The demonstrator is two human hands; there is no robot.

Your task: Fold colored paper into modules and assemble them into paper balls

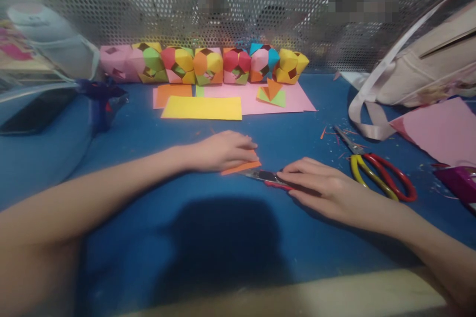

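On the blue tabletop, my left hand (228, 151) lies palm down over a small orange paper (243, 167), its fingers together and pressing it in place. Most of that paper is hidden under the hand. My right hand (320, 183) grips a knife (266, 175) with a grey pointed blade, a dark middle and a red edge. The blade's tip touches or nearly touches the paper's near edge. To the right of that hand lies a pair of scissors (359, 151) with one yellow and one red handle loop.
Several folded paper balls (208, 65) line the perforated metal panel (174, 5). Before them lie a yellow sheet (203, 108), pink sheets (249, 106) and a small folded orange-green piece (271, 94). A dark blue glue gun (100, 101) stands left; a beige bag (427, 54) is right.
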